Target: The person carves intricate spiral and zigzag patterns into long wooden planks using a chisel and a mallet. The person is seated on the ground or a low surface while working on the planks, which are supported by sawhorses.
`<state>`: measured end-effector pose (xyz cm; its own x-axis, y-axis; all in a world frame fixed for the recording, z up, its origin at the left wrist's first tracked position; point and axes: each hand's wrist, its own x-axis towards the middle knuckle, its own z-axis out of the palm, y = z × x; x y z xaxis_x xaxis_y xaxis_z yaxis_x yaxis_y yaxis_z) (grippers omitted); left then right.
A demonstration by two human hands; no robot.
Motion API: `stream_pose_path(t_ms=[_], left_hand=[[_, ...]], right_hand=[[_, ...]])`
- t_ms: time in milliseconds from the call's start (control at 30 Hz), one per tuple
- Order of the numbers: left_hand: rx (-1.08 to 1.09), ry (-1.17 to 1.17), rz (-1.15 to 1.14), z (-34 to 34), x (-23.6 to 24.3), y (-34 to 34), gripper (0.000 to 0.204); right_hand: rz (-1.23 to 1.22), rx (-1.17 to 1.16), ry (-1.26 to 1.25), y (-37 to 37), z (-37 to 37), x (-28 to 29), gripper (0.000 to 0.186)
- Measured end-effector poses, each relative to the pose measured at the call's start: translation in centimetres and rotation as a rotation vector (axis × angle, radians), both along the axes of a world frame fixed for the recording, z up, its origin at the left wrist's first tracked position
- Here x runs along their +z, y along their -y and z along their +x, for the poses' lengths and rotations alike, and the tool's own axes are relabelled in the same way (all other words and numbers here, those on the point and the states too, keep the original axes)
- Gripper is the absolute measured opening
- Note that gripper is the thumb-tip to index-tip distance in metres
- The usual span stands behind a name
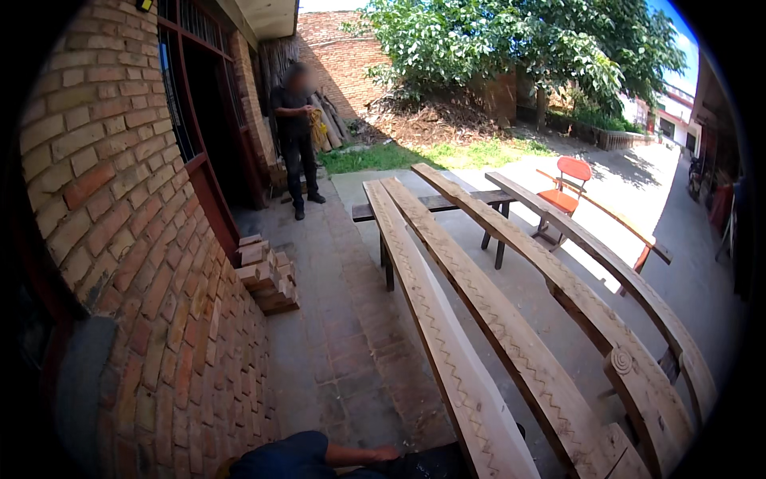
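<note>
Low in the view, a short dark-blue sleeve and bare forearm lead to my left hand (386, 453), beside dark cloth that looks like trousers. Its fingers are too small and shaded to make out. My right hand is out of view. Just right of the left hand runs the nearest long wooden beam (448, 351), with a zigzag line along its top and a pale side face. Beside it lie a second zigzag-marked beam (495, 319), a third beam (550, 267) with a round spiral carving (621, 361), and a narrower fourth beam (614, 267).
A dark trestle bench (447, 202) supports the beams' far ends. Stacked bricks (267, 275) stand by the brick wall (152, 319) on the left. A person (294, 136) in dark clothes stands near the doorway. A red chair (562, 195) is beyond the beams.
</note>
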<state>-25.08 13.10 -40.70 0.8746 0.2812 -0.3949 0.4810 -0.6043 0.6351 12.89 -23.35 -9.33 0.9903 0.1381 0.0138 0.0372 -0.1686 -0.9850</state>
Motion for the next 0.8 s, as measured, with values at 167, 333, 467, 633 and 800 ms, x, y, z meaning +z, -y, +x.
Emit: stream_pose_path(t_ms=[167, 333, 467, 633, 800], left_hand=[[-0.020, -0.052, -0.067, 2.3, -0.7, 0.1, 0.037], [0.023, 0.080, 0.100, -1.6, -1.6, -0.6, 0.036], [0.756, -0.046, -0.458, 5.9, 6.5, -1.3, 0.032], [0.763, 0.361, 0.031, 8.3, 16.9, -2.9, 0.023], [0.084, 0.619, 0.391, 10.0, 25.8, -1.4, 0.020]], right_hand=[[-0.029, -0.024, 0.034, 0.7, 0.3, 0.5, 0.032], [-0.013, 0.007, -0.046, -0.1, -0.4, -0.5, 0.032], [-0.080, -0.045, 0.044, 0.7, -0.3, 0.3, 0.032], [-0.060, -0.168, -0.093, -1.0, -0.4, -0.3, 0.032], [0.092, -0.089, -0.117, 0.1, 0.0, -1.2, 0.028]])
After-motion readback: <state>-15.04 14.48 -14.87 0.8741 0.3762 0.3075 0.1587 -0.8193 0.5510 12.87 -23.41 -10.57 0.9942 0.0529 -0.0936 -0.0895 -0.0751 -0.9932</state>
